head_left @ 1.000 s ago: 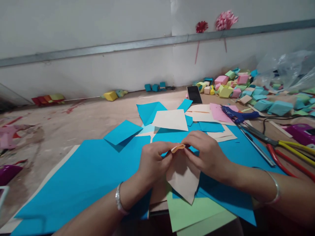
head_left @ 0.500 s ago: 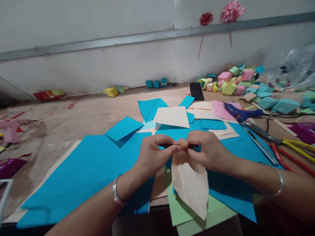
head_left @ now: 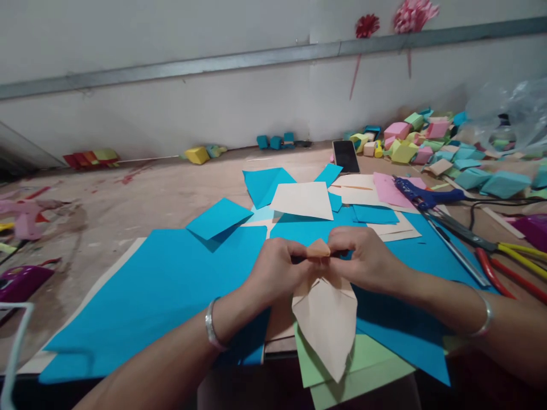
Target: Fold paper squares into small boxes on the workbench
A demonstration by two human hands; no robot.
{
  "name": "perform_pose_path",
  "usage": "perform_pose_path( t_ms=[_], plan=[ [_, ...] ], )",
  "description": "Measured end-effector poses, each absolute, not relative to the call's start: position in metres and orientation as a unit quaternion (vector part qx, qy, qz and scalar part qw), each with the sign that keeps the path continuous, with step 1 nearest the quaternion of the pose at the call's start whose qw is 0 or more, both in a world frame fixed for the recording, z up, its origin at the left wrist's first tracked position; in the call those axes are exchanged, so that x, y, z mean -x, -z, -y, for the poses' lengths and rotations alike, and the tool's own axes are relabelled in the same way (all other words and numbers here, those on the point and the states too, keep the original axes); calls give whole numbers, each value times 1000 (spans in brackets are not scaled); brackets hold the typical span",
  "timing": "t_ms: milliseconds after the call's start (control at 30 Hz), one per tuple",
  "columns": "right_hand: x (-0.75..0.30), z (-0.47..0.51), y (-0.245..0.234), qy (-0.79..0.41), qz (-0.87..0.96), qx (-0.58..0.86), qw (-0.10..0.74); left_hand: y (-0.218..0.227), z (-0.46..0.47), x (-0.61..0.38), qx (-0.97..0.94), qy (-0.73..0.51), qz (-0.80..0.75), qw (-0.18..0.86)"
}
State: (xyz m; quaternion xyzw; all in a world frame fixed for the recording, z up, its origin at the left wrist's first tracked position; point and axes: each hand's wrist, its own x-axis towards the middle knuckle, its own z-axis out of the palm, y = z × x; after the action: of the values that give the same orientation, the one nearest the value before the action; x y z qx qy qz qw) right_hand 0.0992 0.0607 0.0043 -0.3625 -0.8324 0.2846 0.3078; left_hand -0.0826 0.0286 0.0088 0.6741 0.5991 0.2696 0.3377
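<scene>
Both my hands pinch the top of a folded peach paper piece (head_left: 327, 319) held above the table. My left hand (head_left: 277, 273) grips its upper left edge with thumb and fingers closed. My right hand (head_left: 363, 259) grips the upper right edge the same way. A small folded tip (head_left: 318, 249) sticks up between my fingertips, and the long pointed end hangs toward me. Under the hands lie a large blue sheet (head_left: 158, 296) and a light green sheet (head_left: 367, 364).
Blue and cream paper squares (head_left: 303, 199) lie just beyond my hands. A phone (head_left: 346, 155), a blue glue gun (head_left: 421, 196), scissors (head_left: 482, 245) and a pile of coloured paper cubes (head_left: 431, 145) fill the right side. A clear plastic bag (head_left: 508, 119) sits far right.
The peach paper's pointed end has swung down toward me and the top has been pinched into a small folded tip. My hands shifted slightly right and closer together.
</scene>
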Motion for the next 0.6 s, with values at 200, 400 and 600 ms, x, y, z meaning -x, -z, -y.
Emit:
perform_pose_path(
  t_ms=[200,400,600],
  plan=[
    [-98,-59,-4,-269,841,328,337,-15,-25,87,-719,-260,-582,277],
    [-101,-53,-16,-248,819,282,433,-18,-24,87,-724,-250,-584,268],
    [-109,-50,-32,-225,794,272,494,-19,-25,85,-702,-258,-605,273]
  ],
)
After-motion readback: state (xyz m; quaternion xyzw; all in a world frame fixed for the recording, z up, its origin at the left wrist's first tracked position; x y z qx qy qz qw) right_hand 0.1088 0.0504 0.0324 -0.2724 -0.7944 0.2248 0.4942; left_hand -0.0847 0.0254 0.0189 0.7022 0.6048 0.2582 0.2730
